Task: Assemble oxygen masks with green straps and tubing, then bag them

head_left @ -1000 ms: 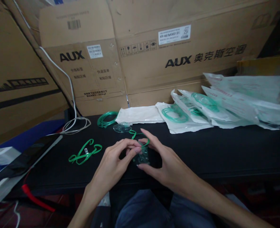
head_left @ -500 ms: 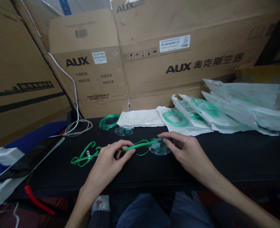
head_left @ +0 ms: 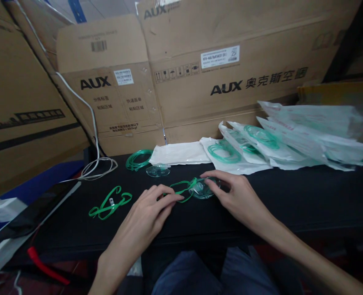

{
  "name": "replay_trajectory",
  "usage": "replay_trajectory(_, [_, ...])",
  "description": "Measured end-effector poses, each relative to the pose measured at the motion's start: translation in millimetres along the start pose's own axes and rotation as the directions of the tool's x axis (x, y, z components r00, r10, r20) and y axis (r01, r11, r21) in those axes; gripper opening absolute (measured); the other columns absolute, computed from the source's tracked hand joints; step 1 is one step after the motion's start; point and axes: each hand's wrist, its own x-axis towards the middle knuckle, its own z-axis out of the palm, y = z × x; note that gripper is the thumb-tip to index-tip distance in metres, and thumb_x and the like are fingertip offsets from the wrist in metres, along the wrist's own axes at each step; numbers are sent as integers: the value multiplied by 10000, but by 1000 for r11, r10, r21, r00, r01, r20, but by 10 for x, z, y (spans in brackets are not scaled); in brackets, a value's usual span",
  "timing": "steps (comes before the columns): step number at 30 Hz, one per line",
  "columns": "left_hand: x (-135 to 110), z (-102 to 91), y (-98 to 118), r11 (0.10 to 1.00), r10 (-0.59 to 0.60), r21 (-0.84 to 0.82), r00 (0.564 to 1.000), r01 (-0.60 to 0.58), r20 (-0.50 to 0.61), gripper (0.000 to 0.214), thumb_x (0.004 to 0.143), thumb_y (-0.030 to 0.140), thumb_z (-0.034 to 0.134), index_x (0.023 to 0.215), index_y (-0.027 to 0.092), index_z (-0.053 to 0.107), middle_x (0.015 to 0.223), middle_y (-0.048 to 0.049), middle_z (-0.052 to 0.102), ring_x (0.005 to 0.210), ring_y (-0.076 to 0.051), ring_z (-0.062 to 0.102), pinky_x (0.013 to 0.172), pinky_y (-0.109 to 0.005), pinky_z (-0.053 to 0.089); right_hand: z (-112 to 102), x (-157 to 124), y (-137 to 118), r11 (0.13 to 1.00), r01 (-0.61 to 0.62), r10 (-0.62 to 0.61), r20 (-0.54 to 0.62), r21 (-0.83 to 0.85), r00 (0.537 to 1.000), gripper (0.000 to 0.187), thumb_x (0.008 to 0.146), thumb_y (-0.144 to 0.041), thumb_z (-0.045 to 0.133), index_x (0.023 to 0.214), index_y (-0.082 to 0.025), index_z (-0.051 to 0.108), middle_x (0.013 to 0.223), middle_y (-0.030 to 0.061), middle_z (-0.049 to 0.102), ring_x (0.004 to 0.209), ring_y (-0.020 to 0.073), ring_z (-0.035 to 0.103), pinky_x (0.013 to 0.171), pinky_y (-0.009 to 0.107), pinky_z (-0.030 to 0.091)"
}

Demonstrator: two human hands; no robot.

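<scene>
A clear oxygen mask (head_left: pixel 202 190) with a green elastic strap (head_left: pixel 184 191) lies on the black table in front of me. My right hand (head_left: pixel 230 186) grips the mask's right edge between thumb and fingers. At the left end of the strap, my left hand (head_left: pixel 159 205) has its fingertips closed on the green band; its thumb is mostly hidden. Another green strap (head_left: pixel 111 205) with a small metal clip lies loose to the left. Behind my hands rest a second clear mask (head_left: pixel 158 171) and a coil of green tubing (head_left: pixel 137 159).
White packets (head_left: pixel 181 153) and several clear bags with green tubing (head_left: pixel 226 153) line the back of the table (head_left: pixel 261 213). Large cardboard boxes (head_left: pixel 181 98) stand behind. On the left are a white cable (head_left: pixel 97 168), a white adapter (head_left: pixel 7 209) and a red strip (head_left: pixel 46 266).
My left hand has shifted right along the strap toward the mask, and the band, stretched before, now hangs in a slack loop. My right hand stays at the mask. The view has turned slightly.
</scene>
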Motion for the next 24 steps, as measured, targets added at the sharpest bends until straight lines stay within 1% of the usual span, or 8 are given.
replay_trajectory(2, [19,33,-17,998,-21,55,1000,20,14,278,1012,209,515,1218,330,656,1146,-21,660,1007,-209,602,936,-387,471,6,-1,4,1000,-3,3,5,-3,1000,201,904,-211,587,1000,-211,763,1014,52,796,908,234,738,836,351,555])
replay_trajectory(4, [35,55,-27,997,-30,71,999,29,18,244,1010,251,534,1196,324,672,1121,-16,683,993,-214,609,949,-406,476,15,-3,7,1000,-6,6,12,-6,1000,204,904,-206,584,1002,-208,763,1016,51,796,900,229,737,827,346,553])
replay_trajectory(8, [52,87,-34,1000,4,3,1000,-4,23,198,1016,243,525,1124,272,689,1094,-17,709,985,-203,627,1013,-424,454,37,-7,10,1000,-10,10,22,-3,1000,211,905,-209,582,1017,-201,761,1018,41,795,891,212,731,845,332,549])
replay_trajectory(11, [52,110,-51,997,10,-81,1000,-9,19,165,1015,248,531,1071,251,685,1073,-13,704,987,-190,627,972,-376,473,46,-7,10,1000,-19,18,25,4,1000,216,906,-214,581,1022,-194,763,1007,36,794,873,204,725,843,323,547])
replay_trajectory(14, [49,123,-73,990,-29,-135,999,31,15,150,1009,244,548,1074,257,682,1064,-1,693,1002,-177,624,918,-323,488,46,-9,5,1000,-30,30,27,4,999,211,909,-218,584,1016,-193,764,1004,31,793,873,198,720,856,318,539])
replay_trajectory(18, [51,120,-93,983,-53,-173,998,57,26,173,1009,218,551,1108,278,679,1085,16,681,1025,-156,627,934,-290,477,51,-14,-7,999,-39,39,43,3,998,213,913,-219,581,1021,-188,761,996,32,791,838,191,714,838,308,538])
replay_trajectory(21, [60,110,-81,974,-73,-214,997,78,35,153,1012,193,539,1041,260,673,1062,19,672,1007,-147,628,910,-269,472,61,-16,-7,999,-40,40,52,2,998,211,913,-215,581,1020,-183,760,982,33,792,832,190,715,829,305,535])
replay_trajectory(24, [72,100,-37,951,-115,-291,993,108,-7,132,1015,190,530,961,233,643,1001,23,659,939,-132,627,867,-249,465,68,-21,7,999,-41,40,63,5,997,209,916,-212,582,1020,-188,761,972,30,794,844,195,722,803,302,529])
